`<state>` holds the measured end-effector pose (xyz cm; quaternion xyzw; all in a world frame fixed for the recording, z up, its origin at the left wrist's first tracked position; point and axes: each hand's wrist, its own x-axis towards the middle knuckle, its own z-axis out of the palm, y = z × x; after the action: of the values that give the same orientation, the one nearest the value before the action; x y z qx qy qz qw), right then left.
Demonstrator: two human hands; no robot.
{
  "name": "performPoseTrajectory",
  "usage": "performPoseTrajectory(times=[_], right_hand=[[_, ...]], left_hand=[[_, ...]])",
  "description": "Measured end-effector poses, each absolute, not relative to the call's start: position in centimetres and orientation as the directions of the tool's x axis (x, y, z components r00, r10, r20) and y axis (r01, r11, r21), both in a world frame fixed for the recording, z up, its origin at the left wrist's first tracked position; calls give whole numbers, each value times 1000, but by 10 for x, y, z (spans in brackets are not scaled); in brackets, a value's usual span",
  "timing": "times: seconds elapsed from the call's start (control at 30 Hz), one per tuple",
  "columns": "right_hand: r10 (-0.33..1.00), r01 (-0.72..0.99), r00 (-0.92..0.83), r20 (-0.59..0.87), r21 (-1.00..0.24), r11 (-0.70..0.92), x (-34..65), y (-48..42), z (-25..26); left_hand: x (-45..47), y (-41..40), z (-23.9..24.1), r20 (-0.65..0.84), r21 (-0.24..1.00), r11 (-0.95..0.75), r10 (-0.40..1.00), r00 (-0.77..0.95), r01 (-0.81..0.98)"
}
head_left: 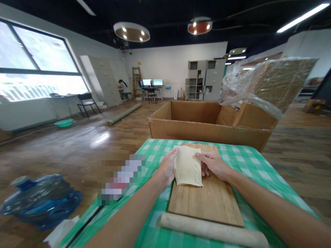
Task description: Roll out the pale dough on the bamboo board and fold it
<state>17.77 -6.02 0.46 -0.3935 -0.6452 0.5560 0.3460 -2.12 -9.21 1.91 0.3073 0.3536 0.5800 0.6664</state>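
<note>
A pale rectangular sheet of dough (187,166) lies on the far half of a wooden cutting board (207,199). My left hand (167,168) presses against the dough's left edge, fingers curled along it. On the other side, my right hand (212,164) holds the dough's right edge, thumb on top and fingers bent. A wooden rolling pin (212,230) lies across the table just in front of the board, touching neither hand.
The table wears a green and white checked cloth (245,162). A large open cardboard box (207,129) with a plastic-wrapped bundle (271,86) stands behind it. A blue water jug (41,201) lies on the floor at left. A person sits at a far desk (123,88).
</note>
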Motion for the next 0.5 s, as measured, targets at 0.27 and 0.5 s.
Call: performPoseTrajectory(times=[0.27,0.5], right_hand=[[735,184,-678,-11,-971,155,180,-62,8],[662,200,-747,-55,-969,144,184,-68,21]], left_hand=[[-23,-89,21,-174,780,168,983,50,-603],[-25,-86,17,-182,758,166,982,40,-631]])
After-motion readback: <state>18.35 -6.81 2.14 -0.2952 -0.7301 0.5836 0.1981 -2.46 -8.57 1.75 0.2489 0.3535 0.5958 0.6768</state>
